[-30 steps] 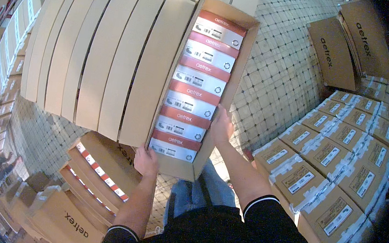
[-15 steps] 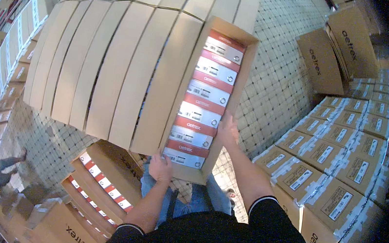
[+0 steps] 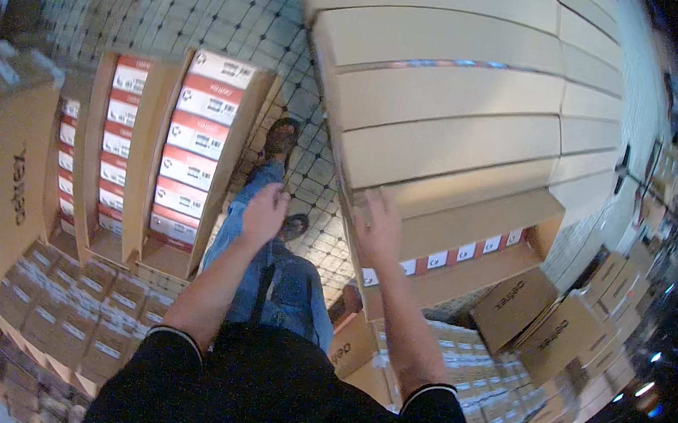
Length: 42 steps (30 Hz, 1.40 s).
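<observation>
Left hand [image 3: 266, 212] now off the open carton [image 3: 476, 272], its fingers half-open and loosely curled, right hand [image 3: 377, 227] by the carton's near end, grip impossible to tell, carton beside closed cartons [image 3: 455, 111]

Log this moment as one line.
Left hand: apparently empty | Right hand: at edge of plain long cartons, contact unclear | Person's left: open carton holding red-and-white boxes | Floor: patterned

Blurred hands [image 3: 379, 230], unreadable box labels [image 3: 207, 143]
</observation>
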{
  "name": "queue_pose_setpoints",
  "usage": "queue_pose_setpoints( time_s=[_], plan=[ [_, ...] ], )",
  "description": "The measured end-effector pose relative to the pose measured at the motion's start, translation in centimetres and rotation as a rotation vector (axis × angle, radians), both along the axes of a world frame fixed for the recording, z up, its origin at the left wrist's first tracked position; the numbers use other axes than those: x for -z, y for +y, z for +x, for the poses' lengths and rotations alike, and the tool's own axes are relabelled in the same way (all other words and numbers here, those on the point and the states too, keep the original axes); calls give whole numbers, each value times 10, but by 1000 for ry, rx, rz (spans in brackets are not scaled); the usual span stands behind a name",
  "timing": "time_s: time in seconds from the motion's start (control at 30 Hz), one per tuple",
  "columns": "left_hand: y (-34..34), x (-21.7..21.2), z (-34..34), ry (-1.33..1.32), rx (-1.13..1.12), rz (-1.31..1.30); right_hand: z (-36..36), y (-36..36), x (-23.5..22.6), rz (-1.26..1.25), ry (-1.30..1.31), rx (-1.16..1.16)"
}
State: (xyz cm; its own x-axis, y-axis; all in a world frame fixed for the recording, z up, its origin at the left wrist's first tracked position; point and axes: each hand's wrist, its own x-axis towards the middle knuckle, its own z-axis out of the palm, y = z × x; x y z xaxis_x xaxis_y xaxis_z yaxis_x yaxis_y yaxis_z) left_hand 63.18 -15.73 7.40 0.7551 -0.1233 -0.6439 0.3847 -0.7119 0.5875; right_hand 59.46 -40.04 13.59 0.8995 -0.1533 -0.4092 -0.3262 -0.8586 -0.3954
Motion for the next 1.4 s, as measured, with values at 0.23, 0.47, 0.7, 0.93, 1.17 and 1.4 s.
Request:
queue_pose_setpoints(
  time_s=[0.23, 0.47, 0.7, 0.93, 1.17, 1.4],
  plan=[
    [150, 67, -49, -445, -260, 299, 20, 11, 53, -293, -174, -168],
    [195, 154, -134, -232, -247, 391, 17, 18, 69, -470, -260, -323],
    [256, 212, -108, -192, -295, 227, 0, 16, 87, -567, -217, -423],
    [267, 240, -111, -134, -284, 147, 0, 16, 89, -540, -356, -456],
    [270, 235, -106, -74, -290, 99, -6, 15, 83, -718, -192, -332],
    [265, 221, -105, -65, -307, 115, -66, 20, 26, -628, -85, -290]
  ],
)
